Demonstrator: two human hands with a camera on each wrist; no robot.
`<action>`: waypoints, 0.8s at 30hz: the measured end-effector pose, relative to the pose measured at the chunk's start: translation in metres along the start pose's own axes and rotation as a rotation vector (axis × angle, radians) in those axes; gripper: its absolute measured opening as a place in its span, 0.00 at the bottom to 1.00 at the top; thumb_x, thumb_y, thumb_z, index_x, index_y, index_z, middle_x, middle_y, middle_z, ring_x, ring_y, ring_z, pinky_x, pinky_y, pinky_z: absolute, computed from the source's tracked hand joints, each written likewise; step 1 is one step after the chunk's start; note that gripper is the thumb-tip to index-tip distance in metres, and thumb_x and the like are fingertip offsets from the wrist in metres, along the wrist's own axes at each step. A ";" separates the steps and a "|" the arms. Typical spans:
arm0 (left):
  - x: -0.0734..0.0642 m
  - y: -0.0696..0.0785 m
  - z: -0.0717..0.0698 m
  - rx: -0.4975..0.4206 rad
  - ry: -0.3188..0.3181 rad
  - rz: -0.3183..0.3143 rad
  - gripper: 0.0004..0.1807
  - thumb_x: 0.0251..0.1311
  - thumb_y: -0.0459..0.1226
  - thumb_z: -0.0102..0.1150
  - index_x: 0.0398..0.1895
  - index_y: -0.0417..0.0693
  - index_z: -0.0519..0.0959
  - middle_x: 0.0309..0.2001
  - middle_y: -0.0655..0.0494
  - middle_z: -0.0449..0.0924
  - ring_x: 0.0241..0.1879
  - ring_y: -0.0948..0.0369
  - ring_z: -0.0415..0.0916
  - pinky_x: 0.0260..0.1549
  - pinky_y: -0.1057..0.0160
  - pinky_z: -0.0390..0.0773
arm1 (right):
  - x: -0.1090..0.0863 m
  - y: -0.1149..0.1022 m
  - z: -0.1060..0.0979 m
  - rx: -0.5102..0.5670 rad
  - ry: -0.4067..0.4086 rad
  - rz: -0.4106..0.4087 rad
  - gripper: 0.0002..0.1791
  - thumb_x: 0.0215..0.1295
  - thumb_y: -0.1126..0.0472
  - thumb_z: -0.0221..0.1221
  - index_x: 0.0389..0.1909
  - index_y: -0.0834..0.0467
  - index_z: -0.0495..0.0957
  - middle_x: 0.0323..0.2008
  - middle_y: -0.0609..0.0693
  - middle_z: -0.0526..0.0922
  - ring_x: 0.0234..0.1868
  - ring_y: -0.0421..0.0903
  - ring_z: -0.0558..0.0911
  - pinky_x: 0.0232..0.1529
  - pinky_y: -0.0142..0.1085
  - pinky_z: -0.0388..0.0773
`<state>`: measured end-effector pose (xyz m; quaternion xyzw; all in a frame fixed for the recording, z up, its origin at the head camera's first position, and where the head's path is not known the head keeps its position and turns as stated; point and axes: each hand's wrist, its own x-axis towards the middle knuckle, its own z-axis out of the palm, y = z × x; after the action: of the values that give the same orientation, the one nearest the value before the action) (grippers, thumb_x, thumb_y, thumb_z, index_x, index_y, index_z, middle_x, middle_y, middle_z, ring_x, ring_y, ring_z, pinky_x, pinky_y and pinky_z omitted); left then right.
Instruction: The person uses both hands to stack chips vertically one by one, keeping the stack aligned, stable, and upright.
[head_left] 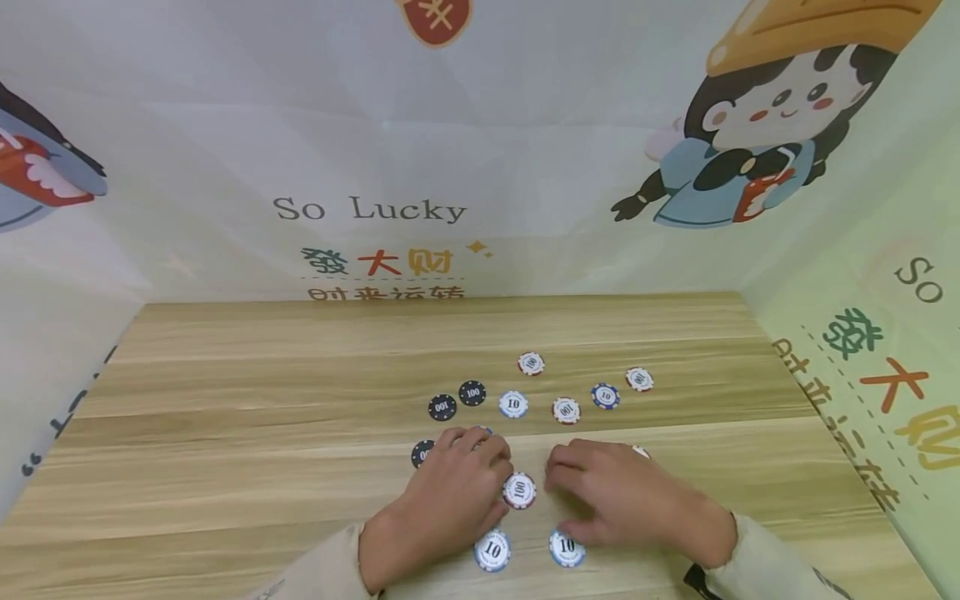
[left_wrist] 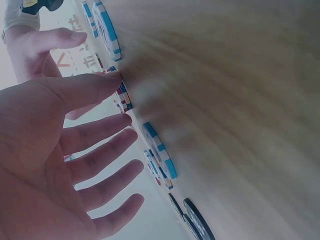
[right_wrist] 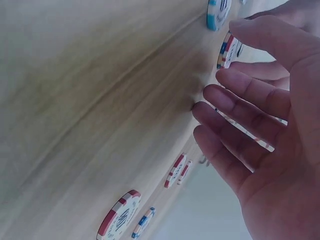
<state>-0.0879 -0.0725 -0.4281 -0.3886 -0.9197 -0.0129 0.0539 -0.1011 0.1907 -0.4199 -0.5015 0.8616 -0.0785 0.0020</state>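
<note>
Above the wooden table my left hand [head_left: 457, 492] hovers with loosely bent fingers. In the left wrist view its palm holds nothing, and the thumb tip overlaps a poker chip's rim. My right hand [head_left: 622, 498] faces it, fingers also loosely bent and palm bare in the right wrist view. Between the hands lies a white-faced 100 chip [head_left: 519, 491] with a red edge, right beside the left fingertips. Nearer me are two light-blue-edged 10 chips, a left one [head_left: 492, 551] below the left thumb and a right one [head_left: 567, 549] at the right thumb. The left hand partly hides a black chip [head_left: 422, 454].
Farther back on the table [head_left: 262, 400] several chips lie flat: black 100 chips [head_left: 442, 407], a light-blue 10 chip [head_left: 513, 404], a dark-blue 10 chip [head_left: 605, 396] and red-edged 100 chips [head_left: 566, 410]. Printed cloth walls [head_left: 525, 208] enclose the table's back and sides.
</note>
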 end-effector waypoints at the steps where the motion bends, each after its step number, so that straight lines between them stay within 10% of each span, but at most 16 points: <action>1: 0.000 0.000 0.000 0.003 0.001 0.001 0.18 0.69 0.53 0.73 0.50 0.51 0.92 0.57 0.57 0.86 0.61 0.53 0.80 0.62 0.47 0.80 | -0.001 -0.001 0.000 0.007 0.002 -0.005 0.18 0.63 0.48 0.75 0.46 0.55 0.87 0.47 0.43 0.83 0.45 0.40 0.82 0.49 0.36 0.85; 24: 0.006 0.000 -0.002 -0.042 -0.048 0.011 0.20 0.69 0.53 0.73 0.50 0.48 0.91 0.59 0.56 0.85 0.64 0.53 0.78 0.64 0.47 0.79 | -0.013 -0.023 0.005 0.002 -0.042 -0.020 0.23 0.57 0.46 0.81 0.48 0.51 0.86 0.43 0.37 0.78 0.41 0.34 0.76 0.41 0.26 0.77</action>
<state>-0.0914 -0.0685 -0.4256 -0.3950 -0.9181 -0.0226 0.0235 -0.0744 0.1899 -0.4225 -0.5116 0.8562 -0.0690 0.0197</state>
